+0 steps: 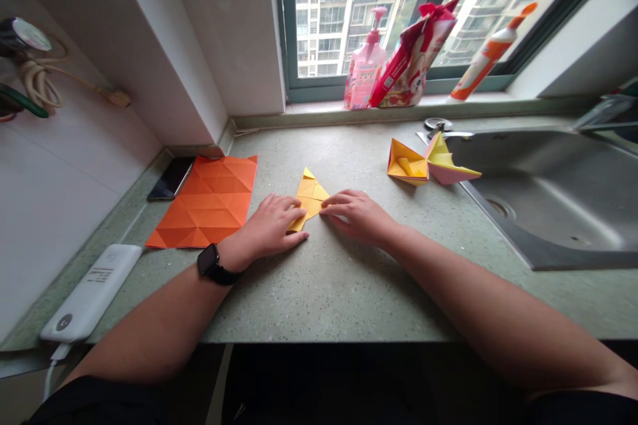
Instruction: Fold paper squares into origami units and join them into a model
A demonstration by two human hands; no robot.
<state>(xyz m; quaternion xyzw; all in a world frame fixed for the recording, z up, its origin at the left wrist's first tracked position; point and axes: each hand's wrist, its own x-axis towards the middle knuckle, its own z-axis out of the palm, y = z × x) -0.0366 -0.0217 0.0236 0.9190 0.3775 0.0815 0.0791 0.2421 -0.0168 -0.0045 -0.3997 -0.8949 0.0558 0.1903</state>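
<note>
A small piece of folded yellow origami paper (310, 190) lies on the countertop in front of me, its narrow tip pointing away. My left hand (272, 224), with a black watch at the wrist, holds down its left side; the fingers cover part of it and the thumb rests at its near edge. At the right corner, the bent fingers of my right hand (356, 214) grip the paper, the thumb below them. Left of my hands an orange sheet (207, 202) with a grid of creases is spread flat. Two folded yellow-and-pink paper pieces (407, 163) stand to the right, near the sink.
A metal sink (563, 179) is sunk into the counter (319, 292) at the right. A phone (171, 178) and a white power bank (92, 292) with a cable lie at the left. A pink pump bottle (366, 66), a red bag (416, 60) and an orange-white bottle (488, 60) line the windowsill.
</note>
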